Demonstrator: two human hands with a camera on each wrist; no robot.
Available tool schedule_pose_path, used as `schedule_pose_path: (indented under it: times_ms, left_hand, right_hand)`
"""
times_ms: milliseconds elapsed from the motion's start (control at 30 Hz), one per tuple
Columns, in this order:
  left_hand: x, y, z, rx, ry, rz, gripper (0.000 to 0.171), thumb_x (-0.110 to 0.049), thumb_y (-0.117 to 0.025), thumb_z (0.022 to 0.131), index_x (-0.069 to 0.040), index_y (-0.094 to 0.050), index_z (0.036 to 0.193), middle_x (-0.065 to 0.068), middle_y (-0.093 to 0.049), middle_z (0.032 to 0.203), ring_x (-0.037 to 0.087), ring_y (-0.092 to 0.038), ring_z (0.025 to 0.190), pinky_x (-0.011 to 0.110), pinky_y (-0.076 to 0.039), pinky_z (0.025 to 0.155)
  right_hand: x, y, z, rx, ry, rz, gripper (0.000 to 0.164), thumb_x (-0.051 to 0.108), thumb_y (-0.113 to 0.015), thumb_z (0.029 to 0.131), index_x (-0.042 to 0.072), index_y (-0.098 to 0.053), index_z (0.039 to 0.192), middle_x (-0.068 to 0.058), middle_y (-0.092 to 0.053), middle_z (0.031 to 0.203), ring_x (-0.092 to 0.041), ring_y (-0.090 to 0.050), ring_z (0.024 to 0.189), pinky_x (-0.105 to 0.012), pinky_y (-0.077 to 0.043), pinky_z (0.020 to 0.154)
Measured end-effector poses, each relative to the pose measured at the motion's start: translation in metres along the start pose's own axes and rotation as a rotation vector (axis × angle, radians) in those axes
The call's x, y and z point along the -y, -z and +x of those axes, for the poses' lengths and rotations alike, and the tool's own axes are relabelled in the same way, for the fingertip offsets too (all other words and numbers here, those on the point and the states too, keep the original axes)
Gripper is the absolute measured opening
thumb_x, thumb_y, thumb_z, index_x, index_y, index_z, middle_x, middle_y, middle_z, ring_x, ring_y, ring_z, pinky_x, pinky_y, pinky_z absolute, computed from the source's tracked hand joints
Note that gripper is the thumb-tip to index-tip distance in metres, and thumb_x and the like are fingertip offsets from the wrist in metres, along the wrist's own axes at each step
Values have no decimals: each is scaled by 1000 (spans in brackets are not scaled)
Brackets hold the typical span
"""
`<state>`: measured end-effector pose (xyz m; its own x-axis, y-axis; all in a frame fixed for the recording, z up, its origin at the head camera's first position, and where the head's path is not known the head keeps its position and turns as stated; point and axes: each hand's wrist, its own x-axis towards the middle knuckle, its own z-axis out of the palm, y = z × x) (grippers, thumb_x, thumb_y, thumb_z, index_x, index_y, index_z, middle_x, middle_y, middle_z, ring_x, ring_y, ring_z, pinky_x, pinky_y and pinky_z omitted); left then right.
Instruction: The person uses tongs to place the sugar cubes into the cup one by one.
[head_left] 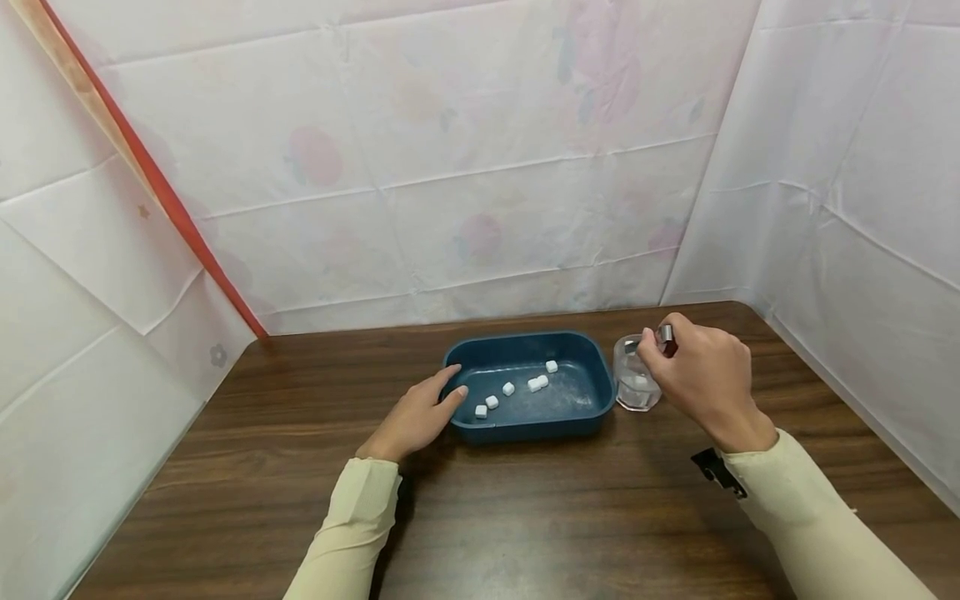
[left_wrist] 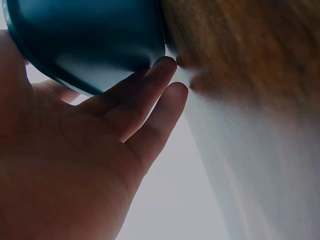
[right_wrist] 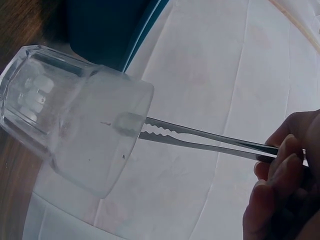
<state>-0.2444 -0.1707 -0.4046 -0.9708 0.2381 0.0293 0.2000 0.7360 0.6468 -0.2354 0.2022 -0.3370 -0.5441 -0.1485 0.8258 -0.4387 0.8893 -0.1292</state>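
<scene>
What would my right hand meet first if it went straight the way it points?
Likely the glass: the tweezers in your right hand point into its mouth, though exact depth is unclear.

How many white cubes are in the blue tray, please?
6: two cubes at near left, one cube left of centre, a pair central, another cube behind; the near wall might hide more.

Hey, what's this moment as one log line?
left hand: touches blue tray | right hand: holds tweezers, tips inside clear glass | white cubes: in tray and glass
</scene>
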Motion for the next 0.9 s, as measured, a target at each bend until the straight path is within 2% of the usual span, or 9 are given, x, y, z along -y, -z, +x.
schedule_pose_path:
  times_ms: [333,900]
  left_hand:
    - [0,0,-1,-3,2,2,60,-47,-47,105,-17,-38,157,6,-39,157,29,-37,143,55,-32,114]
    - [0,1,0,-4,-3,-6,61,-48,-47,105,-17,-37,157,6,-39,157,30,-37,143,56,-32,114]
  right_hand:
    - [-5,-4,-2,112,-81,11,35,17,-62,86,16,-40,59,6,-30,46,-14,-31,40,-31,-23,38]
    - [-9,-8,-5,281,-171,10,36,21,-61,89,16,-39,60,4,-33,49,-15,-34,42,-31,-26,38]
